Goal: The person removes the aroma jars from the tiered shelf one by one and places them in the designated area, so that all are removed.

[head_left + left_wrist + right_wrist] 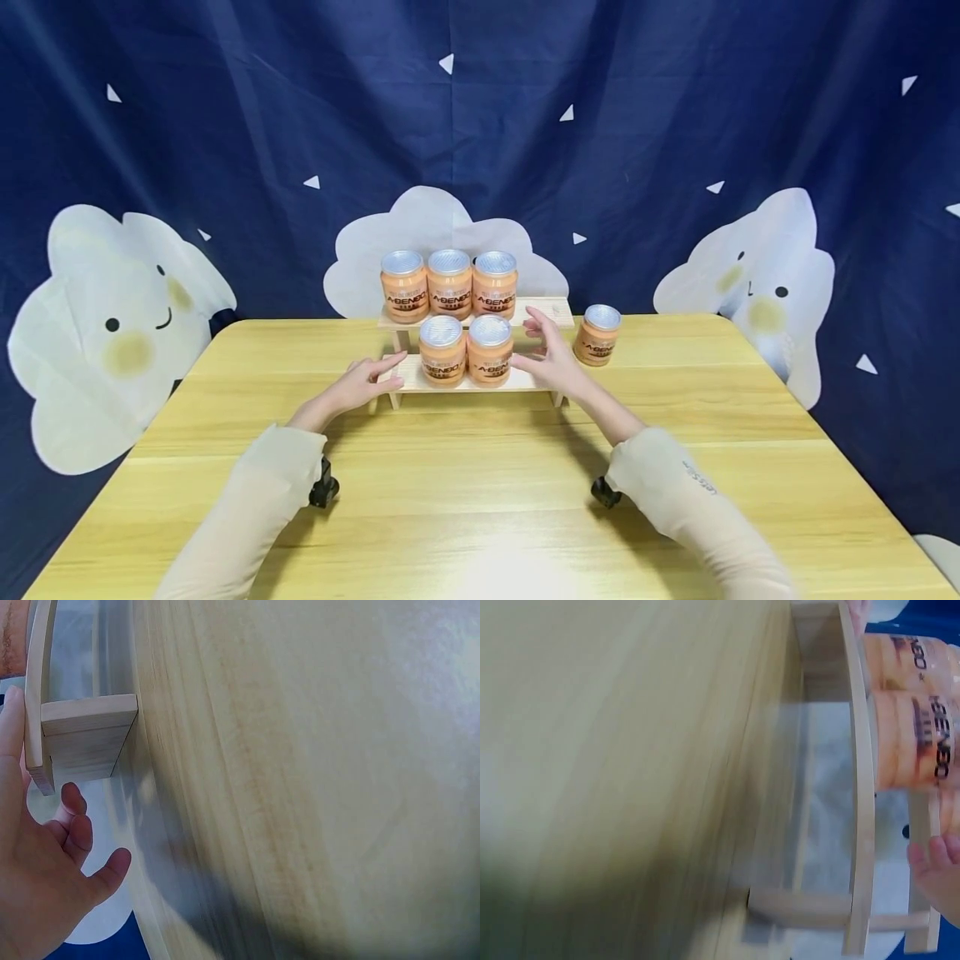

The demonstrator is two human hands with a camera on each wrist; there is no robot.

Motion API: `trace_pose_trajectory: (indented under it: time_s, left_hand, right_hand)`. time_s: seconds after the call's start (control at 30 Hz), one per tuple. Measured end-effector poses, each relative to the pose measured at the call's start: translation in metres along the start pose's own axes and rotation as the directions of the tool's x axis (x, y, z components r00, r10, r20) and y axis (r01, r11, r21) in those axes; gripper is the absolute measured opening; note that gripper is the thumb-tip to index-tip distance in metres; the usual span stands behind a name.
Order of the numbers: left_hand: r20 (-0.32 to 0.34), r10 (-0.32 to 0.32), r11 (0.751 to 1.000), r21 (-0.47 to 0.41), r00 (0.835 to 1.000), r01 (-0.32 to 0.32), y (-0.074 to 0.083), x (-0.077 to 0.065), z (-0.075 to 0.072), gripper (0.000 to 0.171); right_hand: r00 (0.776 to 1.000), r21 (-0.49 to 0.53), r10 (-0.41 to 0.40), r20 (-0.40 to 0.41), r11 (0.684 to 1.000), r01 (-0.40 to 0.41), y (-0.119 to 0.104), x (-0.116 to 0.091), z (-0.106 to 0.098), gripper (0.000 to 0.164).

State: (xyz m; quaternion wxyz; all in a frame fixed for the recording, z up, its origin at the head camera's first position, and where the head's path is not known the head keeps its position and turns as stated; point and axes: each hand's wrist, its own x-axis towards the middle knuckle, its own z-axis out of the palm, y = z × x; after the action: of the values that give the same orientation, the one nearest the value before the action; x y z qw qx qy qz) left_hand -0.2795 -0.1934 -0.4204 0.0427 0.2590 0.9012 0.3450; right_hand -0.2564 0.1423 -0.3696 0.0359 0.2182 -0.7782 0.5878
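Observation:
A two-tier wooden shelf [540, 381] holds orange-labelled jars with silver lids. Three jars [449, 285] line the upper tier from its left end; two more [490, 352] sit side by side on the lower tier. At the lower tier's left end is my left hand [358, 386], index finger extended along the board's end [36, 742] and the other fingers loosely bent. My right hand [553, 362] reaches over the right part of the shelf, fingers spread and holding nothing. Its thumb is beside the right lower jar, and its fingertips overlap the upper board's front edge.
Another matching jar [597, 335] stands on the wooden table [480, 467], right of the shelf. Behind the table hangs a dark blue curtain [510, 150] with white clouds and triangles. Small black cameras [324, 485] are worn at both wrists.

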Motion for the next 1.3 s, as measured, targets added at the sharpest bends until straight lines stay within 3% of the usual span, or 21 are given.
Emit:
trace_pose_trajectory:
  time_s: [0.17,0.43,0.73,0.93,1.3]
  left_hand:
    - [-0.010,0.014,1.000,-0.004,1.000,-0.014,-0.003,0.000,0.002,0.056]
    - [-0.010,0.012,1.000,-0.019,1.000,-0.012,-0.003,0.000,0.002,0.056]
    - [-0.028,0.014,1.000,0.000,1.000,-0.014,-0.007,0.000,0.001,0.056]
    - [-0.016,0.014,1.000,-0.014,1.000,-0.014,-0.007,0.000,0.000,0.057]
    - [0.001,0.016,1.000,-0.026,1.000,-0.016,-0.001,0.000,0.001,0.056]
  right_hand:
    - [1.000,0.037,-0.016,0.019,0.999,0.016,-0.016,0.002,0.016,0.075]
    - [0.995,0.032,0.012,0.098,0.999,-0.015,-0.017,0.006,0.024,0.081]
    - [0.998,-0.013,0.014,0.065,1.000,-0.013,-0.019,0.008,0.028,0.085]
    - [1.000,-0.068,0.011,0.024,0.998,-0.010,-0.022,0.008,0.031,0.080]
    - [1.000,-0.072,0.021,-0.018,0.997,-0.022,-0.023,0.001,0.024,0.076]
